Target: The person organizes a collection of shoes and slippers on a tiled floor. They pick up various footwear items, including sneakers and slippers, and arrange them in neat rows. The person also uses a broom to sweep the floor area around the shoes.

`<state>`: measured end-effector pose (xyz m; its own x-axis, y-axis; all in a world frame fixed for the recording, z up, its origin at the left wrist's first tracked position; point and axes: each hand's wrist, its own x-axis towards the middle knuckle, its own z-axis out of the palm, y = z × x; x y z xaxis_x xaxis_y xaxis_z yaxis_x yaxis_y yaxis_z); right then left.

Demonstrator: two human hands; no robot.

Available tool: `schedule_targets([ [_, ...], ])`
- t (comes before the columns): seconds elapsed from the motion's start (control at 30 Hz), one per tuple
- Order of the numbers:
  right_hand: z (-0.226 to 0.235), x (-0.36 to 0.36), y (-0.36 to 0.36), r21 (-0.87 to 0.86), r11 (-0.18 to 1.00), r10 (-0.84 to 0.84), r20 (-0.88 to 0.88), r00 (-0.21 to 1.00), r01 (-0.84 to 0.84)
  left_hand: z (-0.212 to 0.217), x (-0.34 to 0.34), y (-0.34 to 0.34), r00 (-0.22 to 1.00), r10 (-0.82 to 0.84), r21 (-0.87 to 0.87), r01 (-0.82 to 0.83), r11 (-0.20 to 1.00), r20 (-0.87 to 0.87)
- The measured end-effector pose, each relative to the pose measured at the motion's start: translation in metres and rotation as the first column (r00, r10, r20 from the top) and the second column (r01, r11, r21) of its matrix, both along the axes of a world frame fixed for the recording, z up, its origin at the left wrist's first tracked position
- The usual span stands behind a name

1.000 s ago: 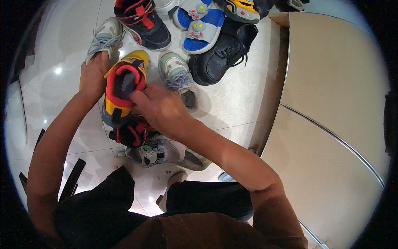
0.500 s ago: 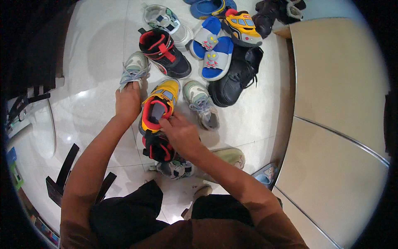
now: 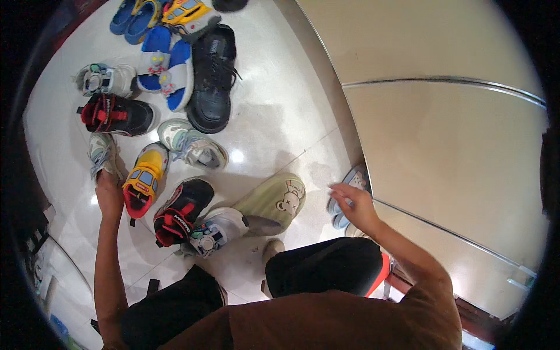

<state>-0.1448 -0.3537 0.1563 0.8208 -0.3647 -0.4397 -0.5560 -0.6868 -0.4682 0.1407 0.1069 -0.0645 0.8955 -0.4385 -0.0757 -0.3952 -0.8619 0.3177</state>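
Note:
At the far left my left hand [image 3: 109,192] grips the heel end of a pale grey-green lace-up sneaker [image 3: 100,153] on the floor. Its mate, another sneaker [image 3: 192,146], lies apart to the right. Between them is a yellow car-shaped child's shoe [image 3: 144,178]. My right hand [image 3: 353,204], empty with fingers apart, is over the floor beside light blue slippers [image 3: 341,205], which it partly covers. Closer to me are a black-and-red high-top shoe [image 3: 185,207], a white child's sneaker [image 3: 219,230] and a pale green slipper [image 3: 280,201] with a bear print.
Farther off lie another black-and-red high-top [image 3: 119,115], a white sneaker [image 3: 111,79], blue slides [image 3: 179,76], a black lace-up shoe [image 3: 213,81], a second yellow shoe [image 3: 189,17] and blue clogs [image 3: 140,22]. A beige cabinet [image 3: 443,140] borders the right side.
My view has swung to the right. My right hand has left the yellow shoe and moved right toward the light blue slippers. My left hand stays on the sneaker.

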Motion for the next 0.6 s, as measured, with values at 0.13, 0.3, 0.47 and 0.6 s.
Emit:
schedule_targets([
  [0.13,-0.014,-0.153,-0.002,-0.022,0.961,-0.272,-0.263,0.926,0.276,-0.005,-0.003,0.005,0.991,-0.024,0.041,0.019,0.999,0.128],
  [0.3,-0.015,-0.308,0.027,0.168,0.888,-0.24,-0.626,0.742,0.428,-0.011,0.014,0.027,0.987,-0.042,0.086,0.056,0.995,-0.154],
  [0.47,0.028,-0.389,0.058,0.04,0.861,-0.353,-0.672,0.651,0.508,-0.011,0.043,0.051,0.921,-0.035,0.318,0.17,0.933,-0.388],
  [0.6,0.066,-0.411,0.079,-0.077,0.907,-0.36,-0.651,0.668,0.414,0.021,0.031,0.029,0.956,-0.057,0.407,0.176,0.896,-0.288],
])
